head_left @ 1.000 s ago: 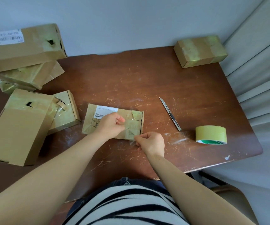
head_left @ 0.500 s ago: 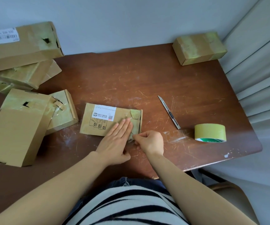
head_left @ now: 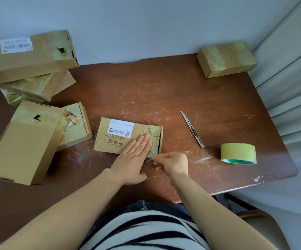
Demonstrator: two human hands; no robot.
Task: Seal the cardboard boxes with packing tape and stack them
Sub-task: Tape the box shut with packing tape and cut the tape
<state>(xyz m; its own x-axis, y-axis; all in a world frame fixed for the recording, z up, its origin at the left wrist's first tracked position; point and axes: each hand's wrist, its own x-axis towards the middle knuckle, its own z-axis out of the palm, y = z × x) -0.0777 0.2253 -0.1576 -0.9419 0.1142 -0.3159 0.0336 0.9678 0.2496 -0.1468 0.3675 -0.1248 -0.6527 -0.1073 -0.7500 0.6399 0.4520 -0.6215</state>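
The left hand (head_left: pixel 133 159) lies flat, fingers pressed together, on the small box (head_left: pixel 113 141) at mid-table (head_left: pixel 146 91). At the box's 5 o'clock corner the right hand (head_left: pixel 173 162) pinches a clear tape strip (head_left: pixel 150 158). From there the tape roll (head_left: pixel 238 153) sits at 3 o'clock, the knife (head_left: pixel 193 129) at 1 — taped boxes (head_left: pixel 28 55) pile at 10.

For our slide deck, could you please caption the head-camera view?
Left hand presses tape onto a small cardboard box while right hand pinches its loose end.
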